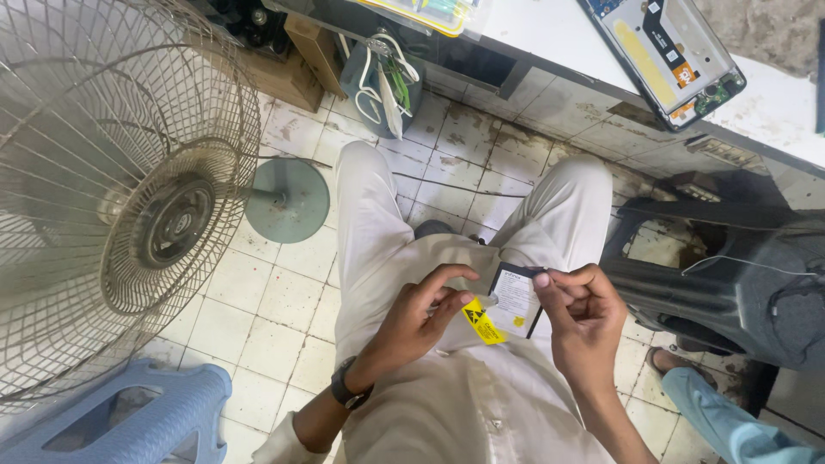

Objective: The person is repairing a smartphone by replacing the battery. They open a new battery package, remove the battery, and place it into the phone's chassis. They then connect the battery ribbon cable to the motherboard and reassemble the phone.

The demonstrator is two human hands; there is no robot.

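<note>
head | phone battery [516, 302] – flat, white label, yellow tab | right hand [584, 314] pinches its edge | left hand [425, 320] grips tab

Cream shirt and trousers [378, 232], dark wristwatch [348, 391] on left wrist.

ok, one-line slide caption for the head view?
Both hands hold a flat battery over the lap, beside a fan.

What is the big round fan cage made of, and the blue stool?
The fan cage looks like thin metal wire, dull and dusty, with many fine spokes. The blue stool seems moulded plastic: smooth, slightly shiny, with rounded edges and a cut-out opening.
</note>
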